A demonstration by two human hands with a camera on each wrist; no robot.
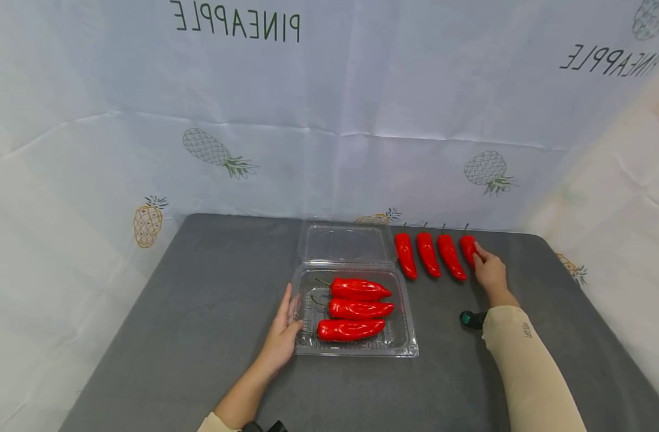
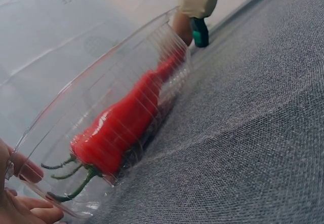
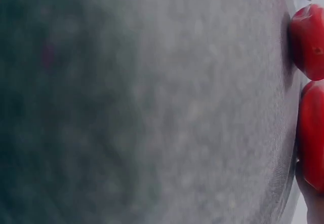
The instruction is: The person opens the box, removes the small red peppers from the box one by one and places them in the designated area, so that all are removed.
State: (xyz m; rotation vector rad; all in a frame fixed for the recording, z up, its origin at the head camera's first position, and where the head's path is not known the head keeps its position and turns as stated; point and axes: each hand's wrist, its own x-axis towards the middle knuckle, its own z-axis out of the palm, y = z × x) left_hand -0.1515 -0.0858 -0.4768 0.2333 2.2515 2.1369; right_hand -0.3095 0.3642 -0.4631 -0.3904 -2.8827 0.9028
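Observation:
An open clear plastic clamshell container [image 1: 410,336] sits on the table, with three glossy red peppers [image 1: 360,309] lying side by side in its base, green stems to the left. My left hand [image 1: 279,339] holds the container's left wall, thumb near the front and fingers along the side; in the left wrist view, fingers [image 2: 28,171] wrap its rim. At the right, my right hand [image 1: 490,273] grips the rightmost pepper [image 1: 468,247] of a row, its lower end covered by the fingers. That pepper [image 3: 313,135] shows at the right wrist view's edge.
More red peppers [image 1: 427,255] stand in a row right of the container, stems toward the back. The raised lid [image 1: 345,243] leans toward the rear edge of the grey table [image 1: 210,288]. A pineapple-print curtain [image 1: 329,168] hangs behind.

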